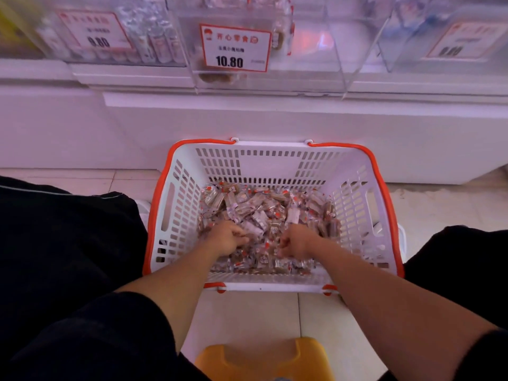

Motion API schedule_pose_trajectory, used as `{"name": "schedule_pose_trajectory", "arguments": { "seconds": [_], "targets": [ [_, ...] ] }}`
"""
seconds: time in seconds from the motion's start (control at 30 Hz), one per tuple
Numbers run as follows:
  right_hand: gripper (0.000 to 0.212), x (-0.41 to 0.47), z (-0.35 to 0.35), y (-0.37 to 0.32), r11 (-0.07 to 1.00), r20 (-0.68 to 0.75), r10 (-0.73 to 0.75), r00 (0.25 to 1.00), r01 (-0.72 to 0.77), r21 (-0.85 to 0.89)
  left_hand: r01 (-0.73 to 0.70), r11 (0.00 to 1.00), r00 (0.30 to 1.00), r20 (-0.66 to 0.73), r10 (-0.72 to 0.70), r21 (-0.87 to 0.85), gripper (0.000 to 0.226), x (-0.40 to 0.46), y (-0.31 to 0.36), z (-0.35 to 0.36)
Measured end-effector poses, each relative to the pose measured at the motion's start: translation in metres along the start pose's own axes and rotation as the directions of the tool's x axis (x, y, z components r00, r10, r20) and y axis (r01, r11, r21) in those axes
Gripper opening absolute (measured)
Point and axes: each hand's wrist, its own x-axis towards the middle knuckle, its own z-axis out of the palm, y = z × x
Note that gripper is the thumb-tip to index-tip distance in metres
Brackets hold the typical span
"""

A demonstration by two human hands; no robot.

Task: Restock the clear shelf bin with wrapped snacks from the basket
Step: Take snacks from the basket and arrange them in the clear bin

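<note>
A white basket (pixel 357 188) with orange handles stands on the floor below the shelf, its bottom covered with small wrapped snacks (pixel 264 210). Both my hands are down in the pile. My left hand (pixel 226 237) has its fingers curled into the snacks at the left. On the right side of the pile, my right hand (pixel 298 240) is curled the same way around wrappers. Above, the clear shelf bin (pixel 310 67) with the 10.80 price tag (pixel 235 48) holds only a few brown snacks at its bottom left.
Neighbouring clear bins (pixel 154 37) with their own price tags flank the middle one. A white shelf base (pixel 275 119) runs behind the basket. A yellow stool (pixel 261 358) sits between my knees. My dark-clothed legs border the basket on both sides.
</note>
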Motion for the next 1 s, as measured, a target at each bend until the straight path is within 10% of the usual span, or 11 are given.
{"name": "schedule_pose_trajectory", "arguments": {
  "seconds": [0.8,1.0],
  "targets": [
    [0.023,0.015,-0.021,0.006,0.962,-0.027,0.032,0.999,-0.023,0.272,0.044,0.998,0.996,0.080,-0.041,-0.034,0.016,0.023,0.028,-0.004],
    [0.008,-0.044,-0.116,-0.058,0.945,-0.036,-0.176,0.984,0.179,0.273,-0.051,0.961,0.923,0.355,0.149,-0.271,0.054,-0.034,0.115,-0.101]
  ]
}}
